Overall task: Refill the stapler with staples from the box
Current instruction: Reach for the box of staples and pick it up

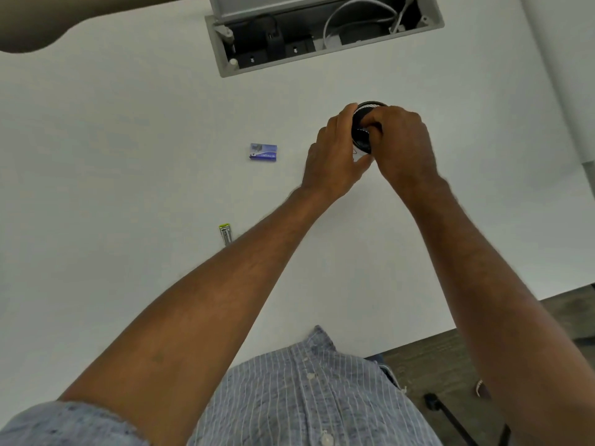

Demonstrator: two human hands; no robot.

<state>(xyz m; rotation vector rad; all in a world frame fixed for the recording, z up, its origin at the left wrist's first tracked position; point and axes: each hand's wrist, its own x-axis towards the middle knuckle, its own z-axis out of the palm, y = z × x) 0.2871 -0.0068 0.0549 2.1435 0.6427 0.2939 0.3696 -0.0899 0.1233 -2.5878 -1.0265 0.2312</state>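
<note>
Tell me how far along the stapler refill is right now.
Nothing looks done yet. The blue staple box lies closed on the white table, and the stapler lies apart, untouched. Both hands, left hand and right hand, grip a black round object instead. Opening the box and loading remain.

On the table (pixel 128 140), both hands are out toward the far right part, closed around a round object (pixel 362 130) between them: the left hand (pixel 335 156) on its left side, the right hand (pixel 402 146) on its right and over the top (what the object is cannot be told). The staple box (pixel 263 152) lies left of the left hand, apart from it. The stapler (pixel 226 234) lies nearer the person, before the box and slightly left, with its near end hidden under the left forearm. Behind everything, at the table's far edge, an open cable hatch (pixel 225 64) is set into the surface, with cables in it.
</note>
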